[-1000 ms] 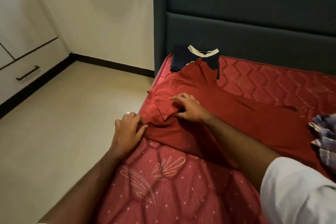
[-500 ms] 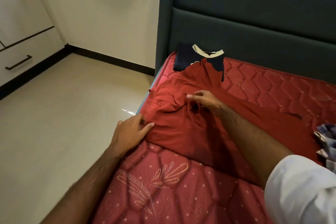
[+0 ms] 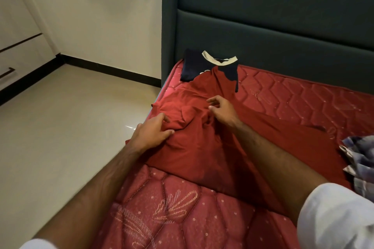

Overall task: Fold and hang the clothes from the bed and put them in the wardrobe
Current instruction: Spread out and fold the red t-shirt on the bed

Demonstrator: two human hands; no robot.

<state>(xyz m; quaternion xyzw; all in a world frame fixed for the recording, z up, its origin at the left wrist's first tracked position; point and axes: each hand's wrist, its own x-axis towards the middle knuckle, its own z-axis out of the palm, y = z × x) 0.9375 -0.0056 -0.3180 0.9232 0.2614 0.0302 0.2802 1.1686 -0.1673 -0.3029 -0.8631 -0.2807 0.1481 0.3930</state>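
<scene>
Early in the task, by the look of it: red garment (image 3: 202, 143) spread on the mattress (image 3: 293, 95) near the left edge of the bed, not yet folded, bunched and creased around the middle. Left hand (image 3: 150, 133) resting on that bunched cloth, fingers curled over a fold and seemingly gripping it. Right hand (image 3: 221, 110) poised just above the cloth, fingers loosely bent, nothing pinched as far as can be seen. Navy shirt with a cream collar (image 3: 210, 64) lying flat by the headboard (image 3: 263, 16), its lower part under the red garment's far end; possibly folded already, hard to be sure. Patterned bluish cloth (image 3: 360, 159) heaped at the right edge, partly out of view, evidently still to be handled. No hanger in sight. Pale drawer fronts with a dark handle (image 3: 6, 73) at far left across the floor (image 3: 70, 117), perhaps the wardrobe. Left to do, judging from this: folding, hanging, carrying across. Overlap with the navy shirt likely to drag it when the red one shifts.
</scene>
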